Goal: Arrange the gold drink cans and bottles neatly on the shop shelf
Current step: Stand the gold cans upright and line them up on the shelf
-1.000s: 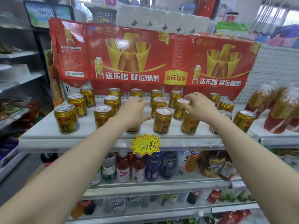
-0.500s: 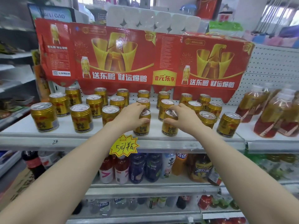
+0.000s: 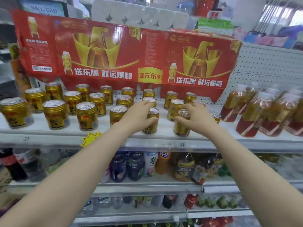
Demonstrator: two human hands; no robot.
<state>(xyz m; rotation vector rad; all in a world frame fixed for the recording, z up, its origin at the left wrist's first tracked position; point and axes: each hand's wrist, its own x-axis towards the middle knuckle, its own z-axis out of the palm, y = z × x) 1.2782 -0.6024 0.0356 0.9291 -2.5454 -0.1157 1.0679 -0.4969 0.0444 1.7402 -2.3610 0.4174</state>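
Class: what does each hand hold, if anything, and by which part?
The left hand grips a front-row can by its side. The right hand grips the next can round its upper side, just under the rim.

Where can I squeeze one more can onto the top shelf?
Bare shelf shows between the left-hand can and the right-hand can, and between the rightmost can and the bottles. The left cans crowd in three rows; the bottles are packed tight.
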